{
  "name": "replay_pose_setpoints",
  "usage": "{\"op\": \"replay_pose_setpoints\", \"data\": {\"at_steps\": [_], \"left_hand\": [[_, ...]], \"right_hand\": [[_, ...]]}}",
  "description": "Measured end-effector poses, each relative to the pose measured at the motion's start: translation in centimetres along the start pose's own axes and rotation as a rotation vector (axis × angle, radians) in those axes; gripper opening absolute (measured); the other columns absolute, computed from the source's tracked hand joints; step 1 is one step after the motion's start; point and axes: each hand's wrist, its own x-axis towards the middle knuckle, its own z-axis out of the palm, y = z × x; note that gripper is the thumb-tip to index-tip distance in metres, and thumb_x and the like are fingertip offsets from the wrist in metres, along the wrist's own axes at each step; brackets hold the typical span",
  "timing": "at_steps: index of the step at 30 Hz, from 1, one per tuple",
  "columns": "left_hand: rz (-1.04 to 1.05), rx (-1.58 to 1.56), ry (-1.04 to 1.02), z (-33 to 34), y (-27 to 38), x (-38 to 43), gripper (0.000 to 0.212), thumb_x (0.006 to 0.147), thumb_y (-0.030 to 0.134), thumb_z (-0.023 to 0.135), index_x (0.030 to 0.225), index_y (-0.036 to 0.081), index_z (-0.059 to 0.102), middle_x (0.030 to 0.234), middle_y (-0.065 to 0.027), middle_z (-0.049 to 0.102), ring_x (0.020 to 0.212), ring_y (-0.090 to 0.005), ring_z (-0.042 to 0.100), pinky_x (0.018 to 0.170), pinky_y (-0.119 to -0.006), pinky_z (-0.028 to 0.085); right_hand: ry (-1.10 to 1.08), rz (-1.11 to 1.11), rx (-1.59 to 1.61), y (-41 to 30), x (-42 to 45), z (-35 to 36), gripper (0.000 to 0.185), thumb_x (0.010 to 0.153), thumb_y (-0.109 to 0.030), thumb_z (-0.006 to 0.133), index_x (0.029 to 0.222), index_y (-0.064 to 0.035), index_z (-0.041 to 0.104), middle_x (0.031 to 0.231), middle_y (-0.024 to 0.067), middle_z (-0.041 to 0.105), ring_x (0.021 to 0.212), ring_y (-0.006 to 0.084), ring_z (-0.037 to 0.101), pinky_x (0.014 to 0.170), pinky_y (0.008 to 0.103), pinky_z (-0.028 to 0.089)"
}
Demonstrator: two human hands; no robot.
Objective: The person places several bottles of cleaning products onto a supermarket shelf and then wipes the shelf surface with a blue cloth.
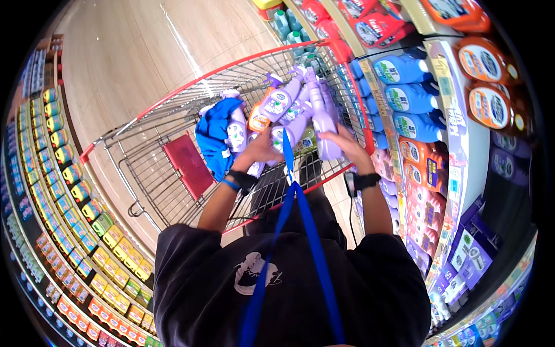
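Note:
My right hand [350, 147] grips the lower part of a light-purple spray bottle [326, 130], its thumb across the front. That bottle stands nearly upright at the right end of a wire shopping cart [143, 149]. My left hand [260, 149] is at the base of another purple bottle [297, 126], thumb apart from the fingers; blur hides whether it holds it. Beyond lie a purple spray bottle [276, 104], an orange spray bottle [259, 117] and a yellow-green bottle [307, 141]. Further left, a blue cloth [219, 134] partly covers a purple bottle [236, 132].
The cart has a red rim and a red panel [188, 165]. Close on its right are shelves with blue bottles [403, 97], pink packs [422, 212] and orange-brown jugs [488, 106]. Shelves of yellow boxed goods [115, 236] curve along the left. A blue strap [318, 269] hangs before me.

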Motion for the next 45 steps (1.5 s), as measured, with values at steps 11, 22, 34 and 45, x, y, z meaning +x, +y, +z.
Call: {"op": "replay_pose_setpoints", "data": {"at_steps": [11,22,34,45], "left_hand": [[0.480,-0.440,-0.020,-6.3,17.1,-9.4,0.117,0.052,0.018,0.092,0.150,0.003,0.028,0.137,-0.0110,0.047,0.131,-0.0235,0.044,0.113,-0.036,0.031],[1.013,-0.154,-0.117,1.4,39.4,-4.0,0.114,0.053,0.018,0.092,0.148,0.004,0.032,0.135,-0.0141,0.049,0.128,-0.0258,0.049,0.110,-0.039,0.038],[1.103,0.194,-0.093,5.2,53.9,-3.9,0.103,0.055,0.016,0.092,0.142,-0.002,0.038,0.123,-0.0145,0.058,0.114,-0.0222,0.058,0.099,-0.034,0.047],[1.074,0.101,0.100,10.6,59.1,4.8,0.101,0.056,0.014,0.094,0.137,-0.004,0.035,0.124,-0.0159,0.056,0.114,-0.0232,0.058,0.097,-0.034,0.050]], "right_hand": [[0.303,-0.745,0.088,-2.8,-20.7,-3.3,0.103,0.076,-0.023,0.082,0.155,-0.0001,0.022,0.149,0.0148,0.039,0.140,0.0245,0.038,0.117,0.0406,0.028],[1.880,-1.117,-0.503,-3.2,-27.8,-13.1,0.105,0.057,-0.023,0.095,0.141,-0.0012,0.037,0.136,0.0183,0.050,0.126,0.0336,0.050,0.110,0.0415,0.039],[2.043,-0.737,-0.104,-5.3,-29.0,-19.0,0.107,0.063,-0.036,0.092,0.142,0.0022,0.031,0.127,0.0268,0.052,0.119,0.0422,0.054,0.097,0.0486,0.047],[2.094,-0.422,-0.111,-6.7,-26.9,-23.2,0.114,0.063,-0.044,0.091,0.142,0.0043,0.024,0.123,0.0289,0.047,0.116,0.0478,0.049,0.095,0.0535,0.046]]}}
